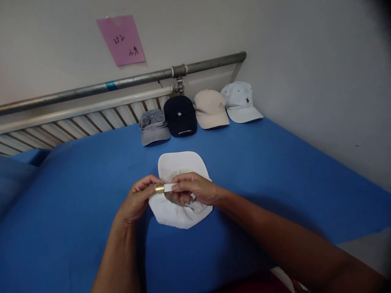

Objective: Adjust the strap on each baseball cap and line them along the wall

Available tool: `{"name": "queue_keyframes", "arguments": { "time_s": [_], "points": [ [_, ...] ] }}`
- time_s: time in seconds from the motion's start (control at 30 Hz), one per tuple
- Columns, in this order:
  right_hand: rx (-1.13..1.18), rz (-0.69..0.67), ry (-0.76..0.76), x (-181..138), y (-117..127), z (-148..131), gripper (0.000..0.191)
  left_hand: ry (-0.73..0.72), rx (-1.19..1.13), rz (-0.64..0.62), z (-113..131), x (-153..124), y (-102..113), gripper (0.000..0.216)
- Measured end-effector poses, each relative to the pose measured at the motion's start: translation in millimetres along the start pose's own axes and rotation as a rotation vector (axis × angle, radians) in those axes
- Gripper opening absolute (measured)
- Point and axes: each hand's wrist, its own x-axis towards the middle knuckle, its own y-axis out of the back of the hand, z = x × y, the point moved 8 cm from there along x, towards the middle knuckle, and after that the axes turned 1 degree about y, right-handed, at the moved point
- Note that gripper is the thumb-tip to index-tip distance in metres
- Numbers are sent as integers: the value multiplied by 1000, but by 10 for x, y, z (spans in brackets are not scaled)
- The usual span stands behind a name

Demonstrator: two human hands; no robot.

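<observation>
A white baseball cap [180, 160] lies upside down on the blue surface, its brim pointing away from me and its inside showing. My left hand [139, 197] pinches the brass-coloured buckle [159, 189] of the cap's back strap between thumb and fingers. From the buckle a short white strap [168, 187] runs to the right. My right hand [195, 188] grips that strap between thumb and forefinger, its other fingers curled over the cap's opening. Part of the inside is hidden behind my right hand.
Along the back stand a grey cap [154, 126], a black cap [180, 116], a beige cap [210, 109] and a pale blue cap [241, 101]. Behind them are a white radiator [82, 118] and a metal pipe [140, 80]. A pink paper [122, 40] hangs on the wall.
</observation>
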Motion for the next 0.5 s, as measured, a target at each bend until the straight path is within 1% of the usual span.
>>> {"name": "queue_keyframes", "arguments": {
  "time_s": [0.13,0.3,0.5],
  "points": [
    [-29,29,10,12,19,-1,15,-4,1,15,8,-3,-3,27],
    [-37,53,-7,13,26,-2,12,-11,0,43,11,-4,11,25],
    [-12,72,0,6,23,-23,17,-2,-6,39,-20,7,9,23]
  ]
}}
